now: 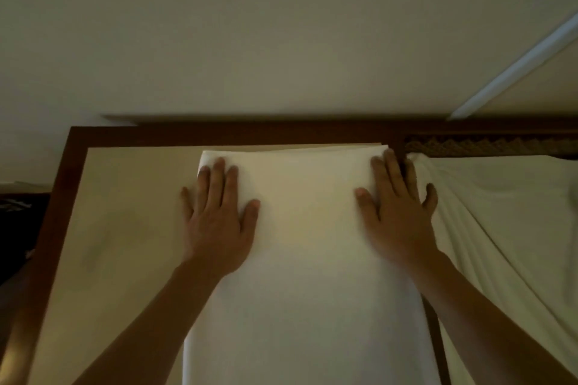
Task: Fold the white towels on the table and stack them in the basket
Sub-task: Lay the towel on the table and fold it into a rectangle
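Both forearms are reaching in from the bottom edge over a white towel [308,259], which is lying in a long folded strip on the table [125,228]. Left hand [219,222] and right hand [394,212] are pressing flat on its far end, fingers straight and spread, gripping nothing. More white cloth [506,212] is draping just beside the right hand.
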Tool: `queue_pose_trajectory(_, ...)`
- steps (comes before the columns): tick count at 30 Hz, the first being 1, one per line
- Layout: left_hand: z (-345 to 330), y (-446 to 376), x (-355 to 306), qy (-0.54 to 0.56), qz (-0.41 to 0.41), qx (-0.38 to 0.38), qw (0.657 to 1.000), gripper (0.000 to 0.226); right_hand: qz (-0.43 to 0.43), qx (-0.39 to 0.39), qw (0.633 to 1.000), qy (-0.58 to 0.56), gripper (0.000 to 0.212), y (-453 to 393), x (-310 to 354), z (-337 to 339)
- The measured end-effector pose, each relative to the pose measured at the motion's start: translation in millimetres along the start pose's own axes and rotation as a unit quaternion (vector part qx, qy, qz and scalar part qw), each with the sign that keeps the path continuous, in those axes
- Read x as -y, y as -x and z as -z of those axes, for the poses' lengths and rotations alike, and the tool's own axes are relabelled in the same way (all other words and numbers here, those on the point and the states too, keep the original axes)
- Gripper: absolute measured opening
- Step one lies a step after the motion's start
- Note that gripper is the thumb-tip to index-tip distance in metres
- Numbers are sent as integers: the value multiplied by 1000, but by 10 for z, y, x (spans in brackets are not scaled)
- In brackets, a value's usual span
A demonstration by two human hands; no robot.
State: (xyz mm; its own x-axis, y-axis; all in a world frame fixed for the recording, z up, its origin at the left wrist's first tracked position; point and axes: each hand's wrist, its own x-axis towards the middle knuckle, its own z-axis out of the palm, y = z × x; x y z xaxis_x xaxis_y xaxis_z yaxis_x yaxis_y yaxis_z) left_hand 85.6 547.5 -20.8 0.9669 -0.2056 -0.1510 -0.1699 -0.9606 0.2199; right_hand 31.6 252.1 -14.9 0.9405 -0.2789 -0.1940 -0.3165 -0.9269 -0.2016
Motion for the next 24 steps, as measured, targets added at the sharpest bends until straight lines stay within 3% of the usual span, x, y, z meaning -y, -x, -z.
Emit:
queue_pose_trajectory(4, -47, -346, 124, -22, -8, 5, 1000, 81, -12, 7, 999, 29, 76, -348, 35, -42)
queue_pose_trajectory(14, 151, -1054, 223, -38, 7, 6, 999, 85, -51, 7, 998, 32, 68, -1110, 320, 123)
queue_pose_trajectory(18, 279, -1416, 201, -46, 17, 36, 998, 75, -115, 59, 991, -41, 73, -1264, 425, 286)
queue_pose_trajectory(20, 387, -1555, 286, -5, 37, 92, 995, 77, -112, 77, 984, -118, 71, -1257, 411, 308)
queue_pose_trajectory(24, 411, -954, 560, 260, 82, 12, 962, 82, -96, -16, 953, -288, 76, -636, 212, 216)
